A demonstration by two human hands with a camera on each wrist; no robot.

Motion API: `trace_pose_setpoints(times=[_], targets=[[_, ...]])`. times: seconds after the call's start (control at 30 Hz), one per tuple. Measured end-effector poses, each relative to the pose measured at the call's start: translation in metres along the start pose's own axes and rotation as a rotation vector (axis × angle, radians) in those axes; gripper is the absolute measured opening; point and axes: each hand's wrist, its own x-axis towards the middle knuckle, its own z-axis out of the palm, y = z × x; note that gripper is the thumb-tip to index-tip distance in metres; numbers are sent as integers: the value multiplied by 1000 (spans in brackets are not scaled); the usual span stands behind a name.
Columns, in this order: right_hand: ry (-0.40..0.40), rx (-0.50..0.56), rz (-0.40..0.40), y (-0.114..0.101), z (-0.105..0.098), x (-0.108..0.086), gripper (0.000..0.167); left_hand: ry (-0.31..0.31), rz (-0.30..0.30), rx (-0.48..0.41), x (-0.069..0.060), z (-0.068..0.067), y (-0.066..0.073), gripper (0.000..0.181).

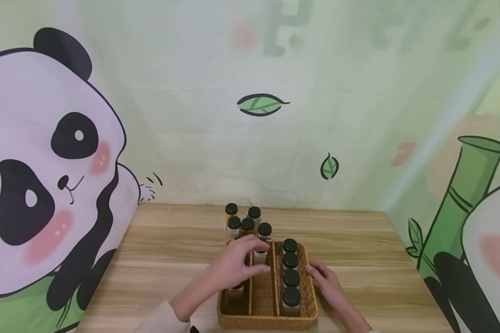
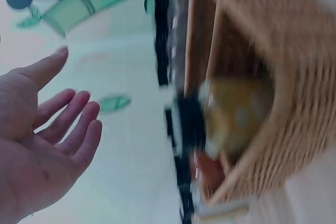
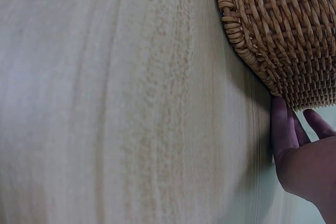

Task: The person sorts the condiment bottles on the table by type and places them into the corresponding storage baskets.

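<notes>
My empty left hand (image 1: 235,263), thumb and fingers apart, hovers over the basket (image 1: 266,323) near its middle jar (image 1: 260,257); my right hand (image 1: 327,282) touches the basket's side, unclenched. Loading looks partway: four jars (image 1: 290,296) fill the right row, five outer jars (image 1: 247,224) stand behind on the bench (image 1: 171,259).

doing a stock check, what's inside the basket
In the basket: four jars in the right section, one visible in the middle, at least one in the left. The left grip hides much of that section.
</notes>
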Motion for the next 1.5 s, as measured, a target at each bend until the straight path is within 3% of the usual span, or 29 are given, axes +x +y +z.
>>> trace_pose_setpoints(times=[0.2, 0.3, 0.43, 0.53, 0.6, 0.73, 0.97, 1.3, 1.5], targets=[[2, -47, -7, -2, 1, 2, 59, 71, 18, -21, 12, -34, -41, 44], [1, -55, -6, -1, 1, 3, 58, 130, -55, -74, 18, -43, -60, 48], [0, -50, -3, -2, 1, 3, 58, 277, -166, -164, 28, -45, -86, 50], [-3, -46, -1, -4, 1, 0, 60, 389, -204, -192, 37, -41, -103, 52], [-1, -35, 15, -3, 0, -4, 60, 427, -230, -194, 43, -37, -113, 54], [4, -23, 45, -3, -1, -9, 61, 459, -278, -200, 53, -28, -130, 59], [15, -47, 23, -7, -1, -4, 64, 528, -355, -199, 70, -21, -147, 60], [14, -17, 34, -4, 2, -5, 60, 459, -434, -164, 74, -16, -161, 58], [7, -28, 34, -4, 1, -5, 62, 476, -458, -185, 77, -13, -166, 53]])
